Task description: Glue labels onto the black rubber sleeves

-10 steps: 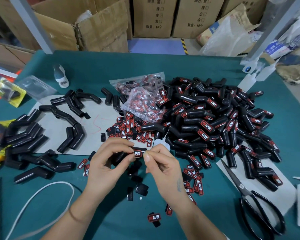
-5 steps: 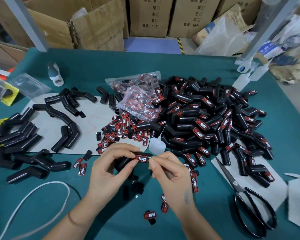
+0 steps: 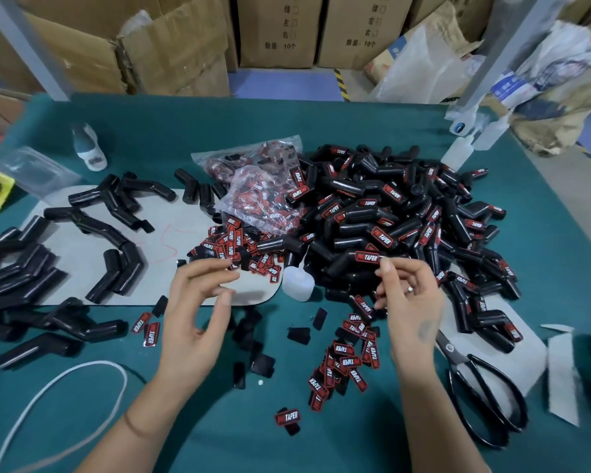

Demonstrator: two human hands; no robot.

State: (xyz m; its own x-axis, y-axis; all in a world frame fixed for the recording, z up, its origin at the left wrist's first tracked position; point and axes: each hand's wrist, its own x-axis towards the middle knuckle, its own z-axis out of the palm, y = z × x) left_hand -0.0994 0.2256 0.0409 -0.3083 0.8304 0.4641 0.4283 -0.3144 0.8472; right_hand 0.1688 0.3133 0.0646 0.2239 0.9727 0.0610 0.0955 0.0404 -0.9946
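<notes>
A black rubber sleeve (image 3: 347, 264) with a red label (image 3: 367, 257) on it lies at the near edge of the big heap of labelled sleeves (image 3: 400, 216), right of the table's middle. The right hand (image 3: 406, 298) hovers just beside it, thumb and forefinger tips close together near the label's right end; whether they touch the label or sleeve I cannot tell. The left hand (image 3: 195, 308) is held apart over the table (image 3: 321, 124), its fingers loosely curled and spread, holding nothing.

Between the hands stands a small white glue bottle (image 3: 297, 283), on the edge of a grey mat (image 3: 82, 254). Loose labels (image 3: 234, 247) lie in a pile behind the left hand, and more labels (image 3: 347, 363) are scattered below the right hand. A clear bag of labels (image 3: 256, 192) leans against the heap. Plain sleeves (image 3: 116, 213) without labels lie on and around the mat to the left. Black scissors (image 3: 485, 394) rest at the right, and a white cord (image 3: 58, 390) loops at the lower left. Cardboard boxes (image 3: 171, 52) stand behind the table.
</notes>
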